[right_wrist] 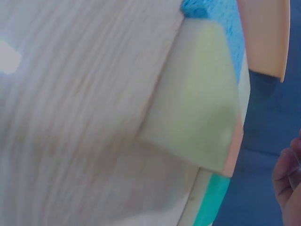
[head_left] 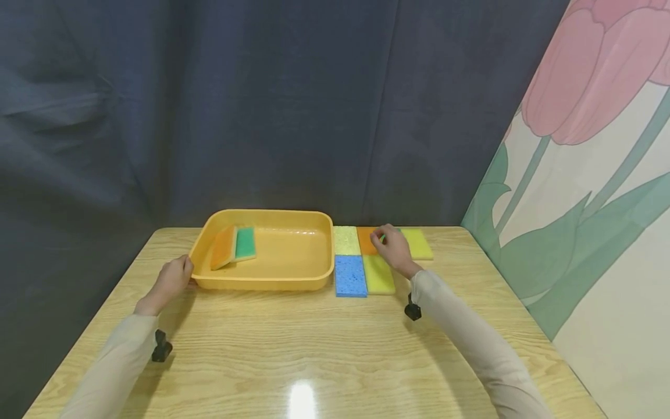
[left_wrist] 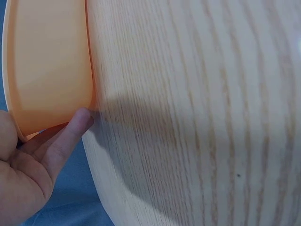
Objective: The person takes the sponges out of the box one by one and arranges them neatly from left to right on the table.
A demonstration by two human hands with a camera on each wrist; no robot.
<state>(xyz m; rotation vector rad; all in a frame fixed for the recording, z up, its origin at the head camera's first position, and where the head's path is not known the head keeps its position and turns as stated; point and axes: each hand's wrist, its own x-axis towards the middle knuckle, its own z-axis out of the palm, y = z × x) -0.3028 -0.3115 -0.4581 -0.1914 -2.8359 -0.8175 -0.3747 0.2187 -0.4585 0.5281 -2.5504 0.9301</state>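
Note:
My left hand (head_left: 175, 277) grips the left end of a yellow plastic bin (head_left: 272, 284); in the left wrist view the thumb is at its rim and a finger (left_wrist: 70, 136) lies along the outer wall. Inside, an orange sponge (head_left: 223, 247) leans on a green sponge (head_left: 245, 242). My right hand (head_left: 394, 249) is above the sponges to the bin's right, fingers loosely bent, with nothing seen in it. Below it is another green sponge (right_wrist: 214, 200), mostly hidden in the head view. Around it lie an orange sponge (head_left: 367, 240) and a yellow sponge (head_left: 417, 243).
A pale yellow sponge (head_left: 347, 240), a blue sponge (head_left: 350, 276) and a yellow-green sponge (head_left: 379, 274) lie side by side against the bin's right. A dark curtain (head_left: 314, 105) hangs behind the wooden table (head_left: 262, 349). A flower-painted wall (head_left: 602, 233) stands at right.

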